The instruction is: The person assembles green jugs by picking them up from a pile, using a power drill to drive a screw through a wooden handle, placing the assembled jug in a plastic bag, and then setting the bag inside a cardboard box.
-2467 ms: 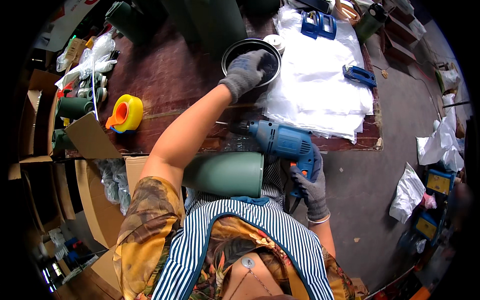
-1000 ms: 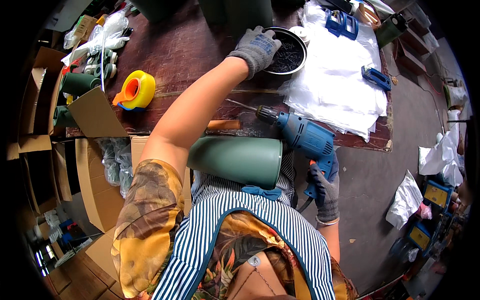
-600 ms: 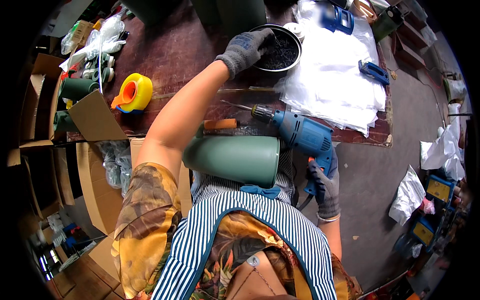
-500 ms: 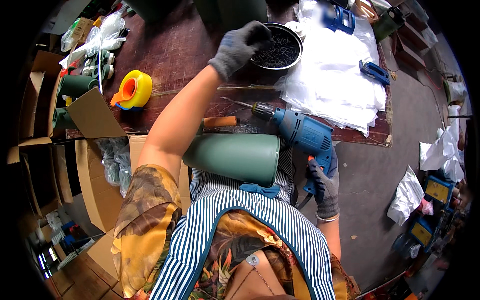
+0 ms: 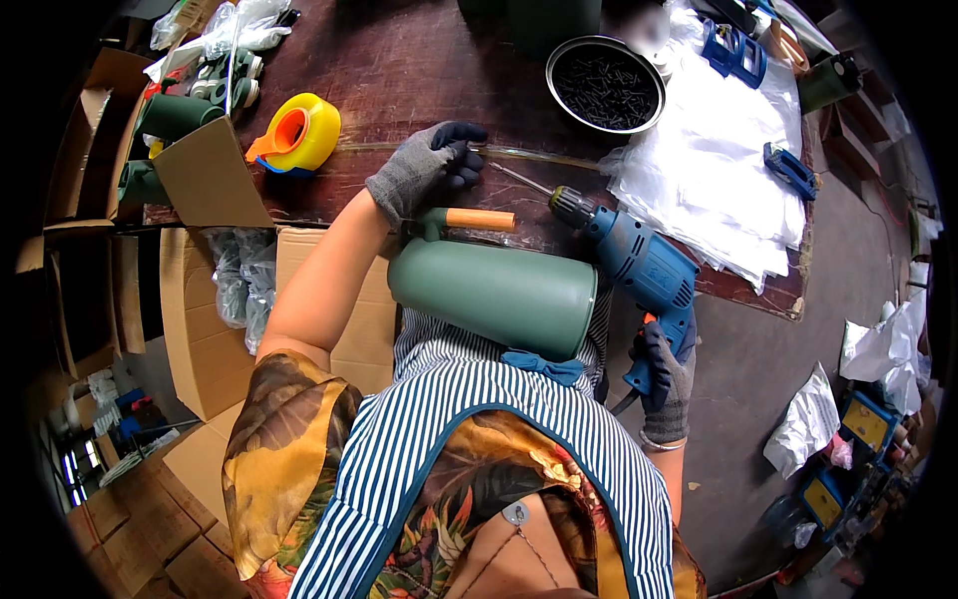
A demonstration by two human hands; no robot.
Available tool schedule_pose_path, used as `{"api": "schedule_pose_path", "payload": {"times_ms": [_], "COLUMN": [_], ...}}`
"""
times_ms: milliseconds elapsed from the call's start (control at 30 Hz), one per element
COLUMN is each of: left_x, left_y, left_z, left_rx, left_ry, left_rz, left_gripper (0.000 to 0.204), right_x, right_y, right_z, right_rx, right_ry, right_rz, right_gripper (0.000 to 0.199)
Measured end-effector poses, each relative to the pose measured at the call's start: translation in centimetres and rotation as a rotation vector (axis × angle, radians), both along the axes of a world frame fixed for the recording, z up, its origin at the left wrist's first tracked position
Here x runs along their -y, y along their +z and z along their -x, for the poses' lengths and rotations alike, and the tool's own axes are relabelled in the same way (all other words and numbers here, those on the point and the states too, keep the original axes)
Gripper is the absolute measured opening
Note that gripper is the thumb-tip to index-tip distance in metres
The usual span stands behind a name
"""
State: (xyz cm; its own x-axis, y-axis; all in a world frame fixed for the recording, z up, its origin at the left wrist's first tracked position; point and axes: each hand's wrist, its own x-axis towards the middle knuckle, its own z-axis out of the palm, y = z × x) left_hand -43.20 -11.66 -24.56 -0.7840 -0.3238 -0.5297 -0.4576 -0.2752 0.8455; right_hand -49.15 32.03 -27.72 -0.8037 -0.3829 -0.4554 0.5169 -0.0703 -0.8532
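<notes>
My right hand [image 5: 667,384], in a grey glove, is wrapped round the grip of a blue power drill [image 5: 647,262]. Its long bit [image 5: 521,180] points left and slightly away from me. My left hand [image 5: 429,172], also gloved, is closed in a pinch near the bit's tip; what the fingers hold is too small to make out. Across my lap lies a green cylindrical jug [image 5: 489,297] on its side, with a wooden handle [image 5: 479,220] along its far side. A round metal bowl [image 5: 656,112] of small black screws [image 5: 604,92] stands beyond the drill on the table.
On the dark red table [image 5: 399,60] sit a yellow tape roll with an orange core [image 5: 302,135] and a stack of white plastic bags [image 5: 714,170]. Blue plastic parts [image 5: 788,170] lie on the bags. An open cardboard box [image 5: 205,180] with green jugs stands left.
My left hand has left the bowl of screws and come down and left to near the bit's tip. The view has shifted; the drill stays in my right hand.
</notes>
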Motion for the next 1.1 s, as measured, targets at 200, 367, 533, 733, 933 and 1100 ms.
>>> {"api": "schedule_pose_path", "payload": {"times_ms": [200,367,533,733,933,1100], "left_x": [0.8,1.6,-0.3,-0.4,-0.9,-2.2], "left_y": [-1.0,-0.7,1.9,0.2,-0.8,-0.3], "left_z": [-0.7,-1.0,-0.6,0.2,0.7,1.3], "left_rx": [-0.1,-0.1,0.005,0.154,0.131,0.113], "left_ry": [0.051,0.056,0.047,0.038,0.058,0.12], "left_rz": [0.324,0.324,-0.111,-0.102,-0.172,0.0], "left_gripper": [0.027,0.028,0.028,0.023,0.023,0.021], "right_x": [0.5,0.6,0.6,0.2,0.7,0.6], "right_y": [0.8,1.0,1.0,0.0,0.9,0.9], "right_z": [-0.1,-0.2,-0.3,-0.3,-0.5,-0.7], "right_rx": [-0.018,-0.017,-0.01,0.023,0.033,0.022], "right_ry": [-0.013,-0.019,-0.026,-0.044,-0.052,-0.045], "right_rz": [-0.046,-0.044,-0.071,-0.013,-0.064,-0.092], "right_gripper": [0.06,0.059,0.058,0.055,0.057,0.06]}}
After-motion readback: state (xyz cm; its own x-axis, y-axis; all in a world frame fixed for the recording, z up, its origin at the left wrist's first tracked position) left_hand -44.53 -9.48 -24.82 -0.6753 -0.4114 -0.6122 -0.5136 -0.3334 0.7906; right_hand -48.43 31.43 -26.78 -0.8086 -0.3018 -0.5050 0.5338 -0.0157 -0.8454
